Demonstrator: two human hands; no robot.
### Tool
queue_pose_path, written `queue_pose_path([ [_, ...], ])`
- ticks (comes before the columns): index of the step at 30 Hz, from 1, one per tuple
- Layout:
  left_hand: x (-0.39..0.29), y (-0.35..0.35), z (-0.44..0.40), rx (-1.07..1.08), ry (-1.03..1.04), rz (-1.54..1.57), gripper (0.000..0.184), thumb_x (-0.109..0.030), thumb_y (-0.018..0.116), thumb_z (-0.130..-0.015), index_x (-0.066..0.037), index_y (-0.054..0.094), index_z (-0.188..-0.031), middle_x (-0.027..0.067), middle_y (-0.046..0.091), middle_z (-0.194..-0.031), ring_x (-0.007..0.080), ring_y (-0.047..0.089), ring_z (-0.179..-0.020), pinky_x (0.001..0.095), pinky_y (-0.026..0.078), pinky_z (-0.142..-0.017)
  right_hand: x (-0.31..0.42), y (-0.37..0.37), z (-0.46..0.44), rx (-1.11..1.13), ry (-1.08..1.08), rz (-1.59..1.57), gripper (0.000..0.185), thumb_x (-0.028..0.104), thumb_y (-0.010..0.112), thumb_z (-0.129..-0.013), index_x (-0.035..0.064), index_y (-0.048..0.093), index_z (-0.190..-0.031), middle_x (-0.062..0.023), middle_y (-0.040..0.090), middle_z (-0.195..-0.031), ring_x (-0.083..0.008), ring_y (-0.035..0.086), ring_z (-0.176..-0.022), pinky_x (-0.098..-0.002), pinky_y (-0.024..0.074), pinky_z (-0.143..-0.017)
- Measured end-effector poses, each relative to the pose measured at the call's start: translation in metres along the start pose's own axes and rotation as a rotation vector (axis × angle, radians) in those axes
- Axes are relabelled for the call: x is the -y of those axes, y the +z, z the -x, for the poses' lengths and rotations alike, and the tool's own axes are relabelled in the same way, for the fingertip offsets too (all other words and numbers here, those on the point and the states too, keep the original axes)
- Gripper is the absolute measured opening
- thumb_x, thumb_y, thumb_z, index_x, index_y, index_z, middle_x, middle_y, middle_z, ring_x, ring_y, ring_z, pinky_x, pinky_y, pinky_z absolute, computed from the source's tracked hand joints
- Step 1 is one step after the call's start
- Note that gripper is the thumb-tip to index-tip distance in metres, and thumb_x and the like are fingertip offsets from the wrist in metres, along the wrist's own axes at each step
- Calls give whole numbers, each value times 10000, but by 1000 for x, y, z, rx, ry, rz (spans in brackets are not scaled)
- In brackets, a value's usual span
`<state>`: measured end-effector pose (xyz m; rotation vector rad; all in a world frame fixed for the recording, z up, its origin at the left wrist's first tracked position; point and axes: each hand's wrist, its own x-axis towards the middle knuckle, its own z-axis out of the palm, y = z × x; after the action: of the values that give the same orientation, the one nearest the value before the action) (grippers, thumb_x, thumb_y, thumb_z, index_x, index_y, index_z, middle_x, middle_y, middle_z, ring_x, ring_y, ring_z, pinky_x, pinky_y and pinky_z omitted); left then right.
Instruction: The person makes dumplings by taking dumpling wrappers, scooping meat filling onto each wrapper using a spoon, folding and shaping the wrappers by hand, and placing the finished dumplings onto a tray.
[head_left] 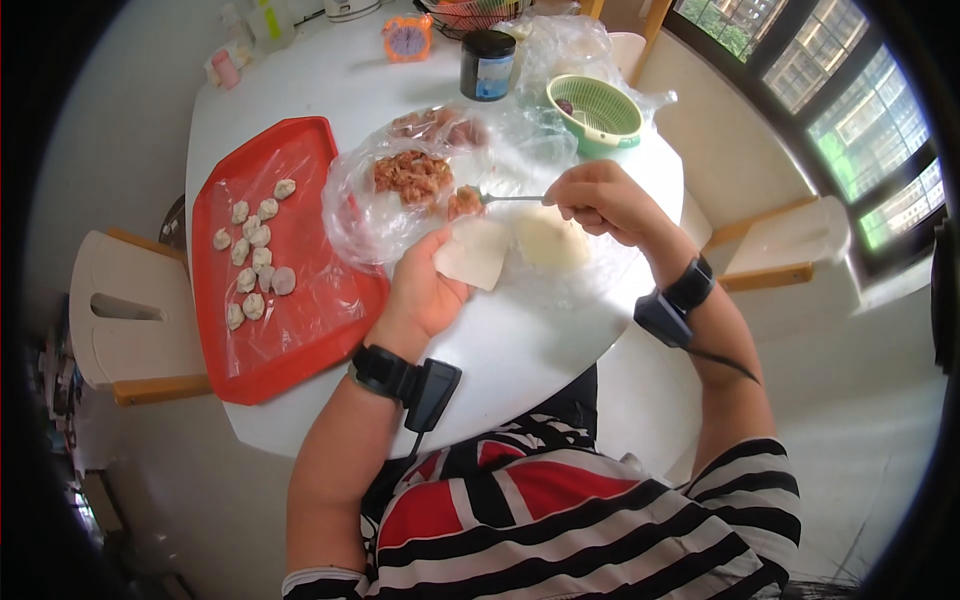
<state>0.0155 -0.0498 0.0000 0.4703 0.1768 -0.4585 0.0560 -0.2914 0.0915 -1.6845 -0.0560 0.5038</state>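
A square dumpling wrapper (474, 254) lies across the fingers of my left hand (428, 285), which holds it by its left side. My right hand (603, 200) grips the handle of a spoon (516, 198), and a lump of meat filling (466, 202) is at the spoon's far end, just above the wrapper. A larger heap of minced meat filling (412, 177) sits in a clear plastic bag (352, 222) beyond my left hand. Below my right hand rests a stack of pale wrappers (553, 240) on plastic.
On the left, a red tray (312, 345) lined with plastic film bears several folded dumplings (259, 235). Further back stand a green basket (610, 108), a dark jar (487, 66) and an orange clock (407, 38). Chairs (135, 310) flank the white table (470, 390).
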Motion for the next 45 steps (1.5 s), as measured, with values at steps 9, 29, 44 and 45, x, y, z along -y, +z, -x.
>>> queue_pose_path([
  [9, -2, 6, 3, 47, -21, 80, 383, -128, 350, -984, 33, 411, -1327, 175, 489, -1328, 296, 485, -1246, 451, 407, -1055, -11, 25, 32, -94, -327, 627, 92, 68, 592, -883, -1, 638, -921, -21, 603, -722, -59, 452, -578, -214, 383, -524],
  [29, 9, 19, 13, -100, -143, -119, 419, -177, 381, -998, 84, 387, -1325, 186, 504, -1321, 297, 512, -1224, 429, 416, -1055, -24, 24, 10, -330, -753, 1026, 66, -13, 582, -849, 1, 612, -907, -169, 601, -828, -360, 598, -740, -399, 490, -660],
  [44, 12, 2, 5, -52, -148, -71, 403, -139, 424, -977, 72, 396, -1319, 190, 504, -1310, 319, 516, -1209, 471, 439, -1023, -1, 7, -25, -69, -314, 727, 128, 62, 589, -802, -39, 662, -830, -73, 600, -615, -124, 545, -547, -271, 417, -489],
  [45, 12, 2, 5, -51, -151, -81, 406, -142, 428, -976, 72, 395, -1320, 191, 504, -1309, 319, 516, -1209, 471, 439, -1023, 1, 9, -25, -61, -158, 580, 125, 62, 594, -808, -39, 664, -829, -52, 579, -609, -104, 513, -530, -251, 379, -461],
])
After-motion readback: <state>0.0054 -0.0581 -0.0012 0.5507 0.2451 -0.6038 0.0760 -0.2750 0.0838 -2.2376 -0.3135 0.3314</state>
